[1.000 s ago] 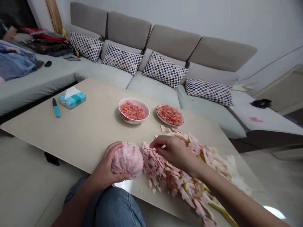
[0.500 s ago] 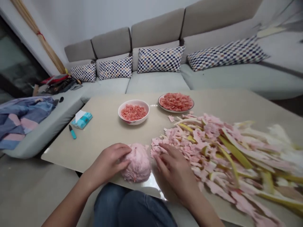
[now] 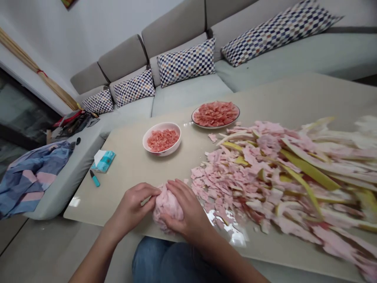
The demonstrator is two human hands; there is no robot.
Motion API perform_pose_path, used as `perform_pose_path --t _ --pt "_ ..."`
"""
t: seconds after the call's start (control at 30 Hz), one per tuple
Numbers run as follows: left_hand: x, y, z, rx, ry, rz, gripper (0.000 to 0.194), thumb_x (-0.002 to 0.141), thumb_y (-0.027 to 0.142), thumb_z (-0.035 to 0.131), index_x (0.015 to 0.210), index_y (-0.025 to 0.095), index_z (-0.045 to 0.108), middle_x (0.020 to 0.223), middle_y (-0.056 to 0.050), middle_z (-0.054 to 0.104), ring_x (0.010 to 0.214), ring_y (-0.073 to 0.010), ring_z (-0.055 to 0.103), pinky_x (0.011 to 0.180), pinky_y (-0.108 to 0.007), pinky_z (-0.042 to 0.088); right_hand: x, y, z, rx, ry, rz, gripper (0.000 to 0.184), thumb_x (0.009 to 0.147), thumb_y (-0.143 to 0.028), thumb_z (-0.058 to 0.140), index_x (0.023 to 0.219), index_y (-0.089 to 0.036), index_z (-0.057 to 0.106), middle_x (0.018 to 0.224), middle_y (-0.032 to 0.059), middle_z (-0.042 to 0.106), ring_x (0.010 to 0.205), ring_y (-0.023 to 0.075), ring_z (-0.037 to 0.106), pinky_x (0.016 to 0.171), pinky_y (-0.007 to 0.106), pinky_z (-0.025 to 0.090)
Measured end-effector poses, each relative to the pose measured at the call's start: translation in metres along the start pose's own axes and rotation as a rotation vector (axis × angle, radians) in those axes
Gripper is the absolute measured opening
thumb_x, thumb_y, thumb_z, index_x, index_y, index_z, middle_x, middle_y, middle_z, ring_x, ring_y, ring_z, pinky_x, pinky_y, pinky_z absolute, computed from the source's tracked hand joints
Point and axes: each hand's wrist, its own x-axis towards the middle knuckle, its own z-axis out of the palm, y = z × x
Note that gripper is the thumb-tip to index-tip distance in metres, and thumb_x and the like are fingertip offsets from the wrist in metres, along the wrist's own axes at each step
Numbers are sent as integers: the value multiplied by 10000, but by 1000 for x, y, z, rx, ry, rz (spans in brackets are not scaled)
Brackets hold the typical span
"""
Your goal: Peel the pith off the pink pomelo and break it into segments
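Head view: Above a pair of denim-clad knees (image 3: 172, 259), two bare hands meet on a pink ball (image 3: 167, 205) (apparently a fruit stripped of its outer rind) at the near edge of the surface (image 3: 126, 169). The right hand (image 3: 190, 214) is wrapped around its right side, thumb across the front; the left hand (image 3: 132, 204) sets its bent fingertips against the upper left, though whether they pinch anything cannot be told. The step in hand looks like picking away the soft pink skin; the next move seems to call for a firm right-hand hold and a fine left-hand pinch. A heap of peelings (image 3: 282, 173) spreads along the surface's right side, apart from the ball. Near the left edge, a knife (image 3: 94, 179) lies just beside a tissue pack (image 3: 104, 162). Farther in, a bowl (image 3: 169, 151) holds red pieces (image 3: 163, 140); beyond, toward the far edge, a plate (image 3: 203, 126) carries more. Behind runs a sofa (image 3: 188, 92) lined with checkered pillows (image 3: 187, 63).
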Motion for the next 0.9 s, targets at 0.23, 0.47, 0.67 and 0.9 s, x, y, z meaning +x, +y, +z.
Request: perform_pose_path --t 0.23,0.47,0.67,0.9 --pt "0 13 -15 -8 -176 -79 297 888 204 664 1185 199 657 1110 -74 705 988 -164 676 893 -281 531 1 0 -5 2 -53 -10 808 736 -420 793 1417 -157 447 1416 202 534 1368 360 451 1119 576 404" --pt "16 18 -19 67 -280 -84 148 881 157 636 1025 150 674 911 -52 657 821 -157 626 752 -268 497 1 1 -7 -11 -93 7 820 723 -400 812 1420 -163 451 1425 193 528 1369 362 453 1112 570 418" --pt "14 18 -3 103 -179 -86 104 866 91 576 938 132 639 870 -53 612 813 -165 598 731 -266 480 1 2 -5 0 -104 3 810 740 -381 800 1435 -186 430 1438 187 512 1378 360 440 1126 575 399" --pt "23 8 -12 35 -221 -89 116 909 111 558 936 149 664 895 -55 657 851 -162 616 769 -268 484 1 0 -4 12 -106 35 779 731 -339 798 1411 -184 451 1433 180 510 1381 342 434 1135 557 392"
